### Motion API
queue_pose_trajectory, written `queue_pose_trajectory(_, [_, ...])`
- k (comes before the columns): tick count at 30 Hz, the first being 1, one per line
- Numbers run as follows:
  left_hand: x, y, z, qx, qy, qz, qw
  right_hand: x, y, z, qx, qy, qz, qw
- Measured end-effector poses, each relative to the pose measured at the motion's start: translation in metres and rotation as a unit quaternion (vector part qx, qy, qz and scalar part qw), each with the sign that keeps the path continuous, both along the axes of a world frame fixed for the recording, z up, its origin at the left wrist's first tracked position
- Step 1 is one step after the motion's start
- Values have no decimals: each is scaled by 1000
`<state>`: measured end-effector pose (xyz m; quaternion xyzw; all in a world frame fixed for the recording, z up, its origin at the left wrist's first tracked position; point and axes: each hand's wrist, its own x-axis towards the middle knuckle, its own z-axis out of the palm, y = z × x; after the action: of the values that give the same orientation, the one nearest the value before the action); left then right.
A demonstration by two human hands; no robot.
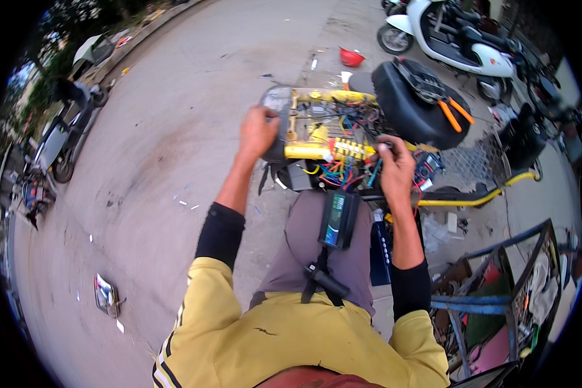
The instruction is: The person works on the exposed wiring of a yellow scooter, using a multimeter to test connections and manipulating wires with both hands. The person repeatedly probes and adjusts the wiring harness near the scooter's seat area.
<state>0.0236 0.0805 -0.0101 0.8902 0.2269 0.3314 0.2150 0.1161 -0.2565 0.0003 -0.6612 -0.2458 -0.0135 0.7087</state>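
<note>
In front of me is a yellow scooter frame [304, 152] with its inside laid bare and a tangle of coloured wires [352, 123] in it. My left hand [258, 134] is closed, its fingers curled at the edge of the dark rear piece [279, 103]; what they hold, if anything, is hidden. Near the frame's right side, my right hand [396, 168] pinches a small dark piece too small to name. Between the hands sits a row of yellow connectors [350, 149]. Across my lap lies a black box-shaped device [340, 218] with a label and a cable.
A black seat [414, 107] is tipped up beyond my right hand, with orange-handled pliers [454, 115] on it. A red bowl-like thing [351, 57] lies on the ground. At lower right stands a metal rack [491, 304] of tools and scraps. A white scooter [452, 48] is parked behind.
</note>
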Motion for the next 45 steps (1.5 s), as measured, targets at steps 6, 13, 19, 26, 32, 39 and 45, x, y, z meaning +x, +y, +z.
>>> queue_pose_trajectory(6, [-2,14,5,-137,100,0,986,-3,9,-6,-103,-105,-40,988])
queue_pose_trajectory(13, [-14,-9,9,22,22,21,999,-5,11,-2,-189,-124,-32,974])
queue_pose_trajectory(19, [-15,-101,26,-50,-26,-179,982,29,36,6,-230,-241,-1,943])
queue_pose_trajectory(26, [-1,-138,1,-29,-3,-192,981,61,53,7,-373,-254,57,890])
queue_pose_trajectory(32, [3,-139,-3,-52,13,-176,983,70,67,34,-510,-227,150,816])
queue_pose_trajectory(39, [15,-137,-5,-77,-5,-184,980,93,84,39,-572,-219,215,760])
queue_pose_trajectory(45, [21,-130,-10,-85,-12,-194,977,108,80,27,-505,-183,271,799])
